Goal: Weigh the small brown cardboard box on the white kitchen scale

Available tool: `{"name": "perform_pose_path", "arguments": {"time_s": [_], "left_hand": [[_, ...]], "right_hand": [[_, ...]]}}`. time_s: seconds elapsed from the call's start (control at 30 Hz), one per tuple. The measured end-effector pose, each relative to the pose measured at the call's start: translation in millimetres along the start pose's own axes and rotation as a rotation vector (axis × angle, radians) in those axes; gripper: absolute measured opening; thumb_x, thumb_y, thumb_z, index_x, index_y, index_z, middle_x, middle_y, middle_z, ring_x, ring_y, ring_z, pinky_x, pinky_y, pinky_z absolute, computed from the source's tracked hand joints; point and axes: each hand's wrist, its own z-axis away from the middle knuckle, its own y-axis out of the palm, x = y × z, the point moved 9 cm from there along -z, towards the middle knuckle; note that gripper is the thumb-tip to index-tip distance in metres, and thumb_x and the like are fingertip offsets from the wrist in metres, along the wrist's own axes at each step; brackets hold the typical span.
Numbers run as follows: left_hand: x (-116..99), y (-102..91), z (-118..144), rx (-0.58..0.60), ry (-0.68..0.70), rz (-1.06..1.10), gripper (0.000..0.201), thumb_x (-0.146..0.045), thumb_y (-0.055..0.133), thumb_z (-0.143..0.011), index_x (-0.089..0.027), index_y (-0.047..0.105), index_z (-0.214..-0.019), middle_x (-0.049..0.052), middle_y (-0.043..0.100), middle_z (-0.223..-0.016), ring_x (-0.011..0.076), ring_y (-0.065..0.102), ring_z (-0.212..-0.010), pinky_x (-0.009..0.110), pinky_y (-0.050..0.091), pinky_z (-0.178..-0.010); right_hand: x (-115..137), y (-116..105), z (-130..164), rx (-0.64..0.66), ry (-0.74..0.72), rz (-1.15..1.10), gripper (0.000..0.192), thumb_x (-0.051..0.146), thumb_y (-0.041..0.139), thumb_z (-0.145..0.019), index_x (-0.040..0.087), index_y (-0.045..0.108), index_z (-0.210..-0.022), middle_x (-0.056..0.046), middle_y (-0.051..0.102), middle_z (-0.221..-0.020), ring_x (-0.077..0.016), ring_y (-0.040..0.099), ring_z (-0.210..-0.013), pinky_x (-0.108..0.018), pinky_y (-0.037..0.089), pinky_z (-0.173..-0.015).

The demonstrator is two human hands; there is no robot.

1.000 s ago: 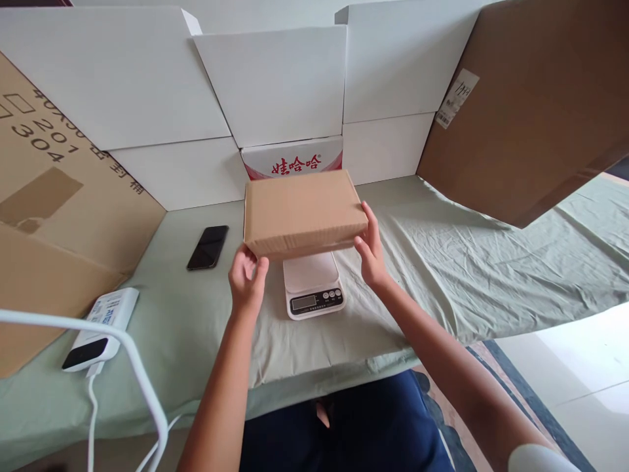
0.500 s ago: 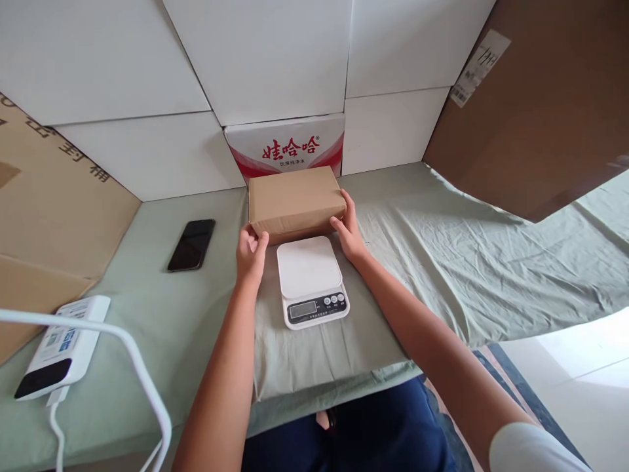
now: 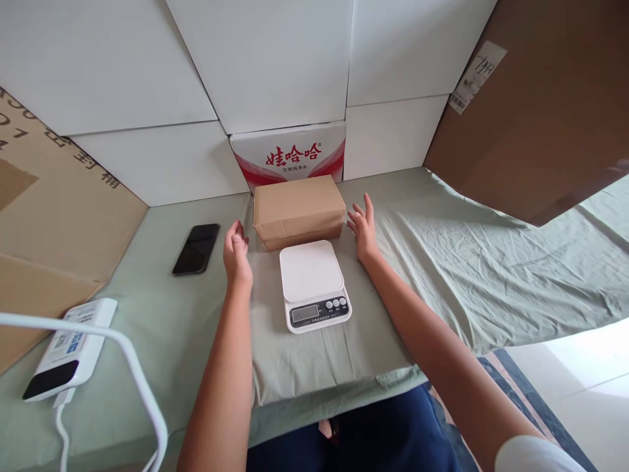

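A closed brown cardboard box (image 3: 299, 210) rests on the green cloth, just behind a white kitchen scale (image 3: 313, 283) whose platform is bare. My left hand (image 3: 236, 254) hovers a little left of the box, fingers loosely curled and holding nothing. My right hand (image 3: 362, 227) is spread just right of the box, apart from it.
A black phone (image 3: 196, 248) lies left of the box. A white power bank (image 3: 67, 347) with a cable sits at the near left, beside a white curved tube (image 3: 132, 367). White cartons (image 3: 275, 72), a red-lettered carton (image 3: 289, 156) and brown cardboard (image 3: 545, 105) wall the back and sides.
Both hands carried the box from above the scale to the cloth behind it, set it down and let go. The hands have drawn apart to either side.
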Motion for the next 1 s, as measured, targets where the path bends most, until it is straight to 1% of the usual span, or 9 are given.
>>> {"name": "perform_pose_path", "arguments": {"time_s": [0.07, 0.17, 0.27, 0.37, 0.47, 0.7, 0.83, 0.93, 1.0], "left_hand": [[1, 5.8, 2, 0.025, -0.016, 0.018, 0.091, -0.088, 0.053, -0.082, -0.022, 0.061, -0.144, 0.02, 0.05, -0.161, 0.0312, 0.046, -0.152, 0.044, 0.039, -0.122], [6, 13.0, 4, 0.059, -0.053, 0.039, 0.097, -0.092, 0.051, -0.078, -0.021, 0.062, -0.144, 0.021, 0.05, -0.16, 0.0324, 0.046, -0.151, 0.046, 0.037, -0.123], [13, 18.2, 6, 0.088, -0.11, 0.037, 0.103, -0.095, 0.047, -0.076, -0.019, 0.063, -0.144, 0.023, 0.052, -0.158, 0.0347, 0.049, -0.149, 0.049, 0.036, -0.123], [20, 20.0, 7, 0.085, -0.166, 0.021, 0.111, -0.098, 0.046, -0.072, -0.015, 0.063, -0.144, 0.026, 0.054, -0.154, 0.0377, 0.05, -0.148, 0.052, 0.037, -0.122], [23, 20.7, 8, 0.081, -0.188, 0.004, 0.114, -0.1, 0.046, -0.07, -0.014, 0.064, -0.143, 0.028, 0.056, -0.153, 0.0393, 0.048, -0.149, 0.052, 0.037, -0.122], [23, 23.1, 8, 0.088, -0.193, 0.004, 0.11, -0.099, 0.046, -0.072, -0.016, 0.066, -0.14, 0.027, 0.055, -0.154, 0.0393, 0.044, -0.151, 0.053, 0.036, -0.123], [14, 25.4, 9, 0.092, -0.144, -0.003, 0.108, -0.097, 0.05, -0.072, -0.015, 0.067, -0.139, 0.026, 0.058, -0.151, 0.0394, 0.051, -0.146, 0.052, 0.039, -0.122], [-5, 27.6, 13, 0.113, -0.034, -0.026, 0.1, -0.094, 0.051, -0.076, -0.017, 0.068, -0.137, 0.023, 0.061, -0.149, 0.0386, 0.053, -0.145, 0.05, 0.041, -0.121], [-21, 29.1, 18, 0.134, 0.044, -0.04, 0.093, -0.09, 0.051, -0.08, -0.018, 0.068, -0.138, 0.02, 0.063, -0.148, 0.0373, 0.053, -0.146, 0.048, 0.041, -0.121]], "right_hand": [[6, 7, 3, 0.038, -0.014, 0.015, 0.088, 0.072, 0.048, -0.092, 0.041, 0.011, -0.166, -0.003, 0.021, -0.177, -0.0293, 0.028, -0.163, -0.062, 0.032, -0.127], [15, 18, 8, 0.1, -0.031, 0.019, 0.083, 0.069, 0.049, -0.094, 0.041, 0.019, -0.165, 0.0, 0.029, -0.175, -0.0287, 0.031, -0.161, -0.059, 0.034, -0.128], [22, 26, 12, 0.144, -0.041, -0.008, 0.08, 0.067, 0.053, -0.094, 0.037, 0.026, -0.164, -0.001, 0.039, -0.171, -0.029, 0.035, -0.16, -0.057, 0.033, -0.129], [26, 30, 14, 0.173, -0.047, -0.001, 0.08, 0.066, 0.056, -0.093, 0.034, 0.032, -0.163, -0.003, 0.044, -0.168, -0.0304, 0.038, -0.158, -0.057, 0.028, -0.132], [28, 33, 14, 0.186, -0.061, 0.011, 0.084, 0.066, 0.058, -0.092, 0.032, 0.032, -0.163, -0.003, 0.042, -0.169, -0.0306, 0.036, -0.159, -0.055, 0.024, -0.133], [31, 39, 14, 0.212, -0.079, 0.031, 0.091, 0.068, 0.058, -0.091, 0.03, 0.023, -0.166, -0.003, 0.03, -0.175, -0.0302, 0.026, -0.163, -0.053, 0.022, -0.135], [34, 39, 16, 0.211, -0.102, 0.062, 0.094, 0.072, 0.056, -0.091, 0.031, 0.019, -0.167, -0.003, 0.026, -0.176, -0.0314, 0.028, -0.162, -0.054, 0.027, -0.133], [46, 39, 20, 0.183, -0.203, 0.129, 0.095, 0.076, 0.05, -0.092, 0.033, 0.013, -0.168, -0.002, 0.02, -0.178, -0.0317, 0.027, -0.162, -0.053, 0.032, -0.13], [58, 37, 24, 0.146, -0.274, 0.179, 0.095, 0.079, 0.047, -0.093, 0.034, 0.011, -0.168, -0.002, 0.017, -0.178, -0.0323, 0.025, -0.163, -0.053, 0.032, -0.13]]}}
